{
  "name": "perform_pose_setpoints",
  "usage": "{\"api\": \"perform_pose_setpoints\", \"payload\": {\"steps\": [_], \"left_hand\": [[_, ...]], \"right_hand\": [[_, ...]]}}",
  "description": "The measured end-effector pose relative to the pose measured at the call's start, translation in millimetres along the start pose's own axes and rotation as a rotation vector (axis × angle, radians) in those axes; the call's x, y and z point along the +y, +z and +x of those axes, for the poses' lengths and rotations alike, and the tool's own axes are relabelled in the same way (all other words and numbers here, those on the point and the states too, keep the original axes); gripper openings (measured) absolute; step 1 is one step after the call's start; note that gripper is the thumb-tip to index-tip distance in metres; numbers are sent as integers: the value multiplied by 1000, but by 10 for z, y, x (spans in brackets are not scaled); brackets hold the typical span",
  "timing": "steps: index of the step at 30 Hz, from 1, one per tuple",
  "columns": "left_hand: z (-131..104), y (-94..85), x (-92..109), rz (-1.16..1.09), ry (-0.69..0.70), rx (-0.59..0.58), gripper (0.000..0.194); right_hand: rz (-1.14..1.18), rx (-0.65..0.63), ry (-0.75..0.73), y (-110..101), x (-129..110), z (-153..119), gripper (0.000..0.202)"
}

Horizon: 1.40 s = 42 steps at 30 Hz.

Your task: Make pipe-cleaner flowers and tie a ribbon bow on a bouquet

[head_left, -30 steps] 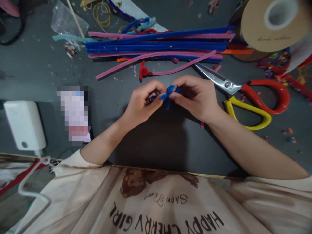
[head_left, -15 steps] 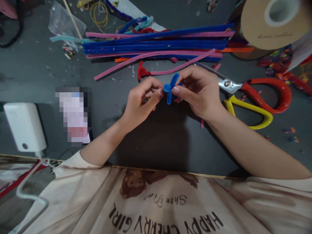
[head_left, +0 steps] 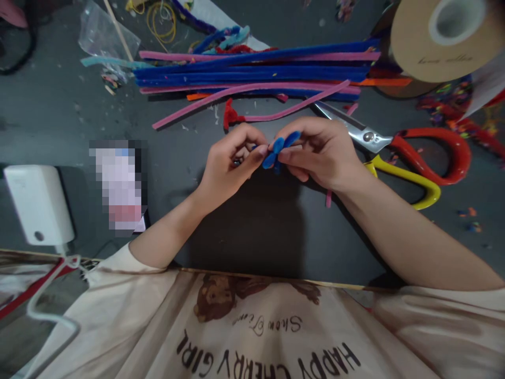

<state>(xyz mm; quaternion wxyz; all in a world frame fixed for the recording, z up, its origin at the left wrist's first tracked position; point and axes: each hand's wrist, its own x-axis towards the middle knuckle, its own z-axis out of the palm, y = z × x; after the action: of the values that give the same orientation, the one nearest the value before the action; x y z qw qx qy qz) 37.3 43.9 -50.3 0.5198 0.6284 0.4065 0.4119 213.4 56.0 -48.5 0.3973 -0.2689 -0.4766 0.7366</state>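
Between my two hands is a small blue pipe cleaner (head_left: 278,145) bent into several petal-like loops. My left hand (head_left: 233,160) pinches its left side between thumb and forefinger. From the other side, my right hand (head_left: 321,152) grips it with thumb and fingertips. Part of the blue shape is hidden behind the fingers. Just beyond my hands lies a pink pipe cleaner (head_left: 272,117) with a red twisted piece (head_left: 231,115) at its left end. Scissors (head_left: 369,137) with one red and one yellow handle rest beside and partly behind my right hand.
A bundle of blue pipe cleaners (head_left: 252,73) with pink and orange ones lies across the back. A ribbon spool (head_left: 418,58) stands at back right, near colourful scraps (head_left: 445,105). To the left are a blurred-out phone (head_left: 120,189) and a white power bank (head_left: 39,205) with a cable.
The blue looped piece has turned in my fingers, its upper loop now tilting further right and more loops showing. My right hand has shifted slightly; the left stays about where it was.
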Motion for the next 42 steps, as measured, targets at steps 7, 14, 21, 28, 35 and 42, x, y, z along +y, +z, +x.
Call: {"api": "perform_pose_setpoints", "payload": {"steps": [7,14,21,28,35,42], "left_hand": [[9,-4,0,-67,-15,90,13],[14,-24,3,-129,5,46,7],[13,-44,-7,-30,25,52,11],[22,-14,-83,-78,7,194,14],[-31,2,-42,-63,17,15,30],[-24,13,-2,-4,-20,103,17]], "right_hand": [[-14,43,62,-20,-3,6,8],[-22,-43,61,-50,-9,-2,10],[-33,-52,75,-45,5,-12,9],[-45,132,-55,-48,103,17,12],[-137,197,-18,14,38,23,18],[-172,166,-11,20,24,11,22]]}}
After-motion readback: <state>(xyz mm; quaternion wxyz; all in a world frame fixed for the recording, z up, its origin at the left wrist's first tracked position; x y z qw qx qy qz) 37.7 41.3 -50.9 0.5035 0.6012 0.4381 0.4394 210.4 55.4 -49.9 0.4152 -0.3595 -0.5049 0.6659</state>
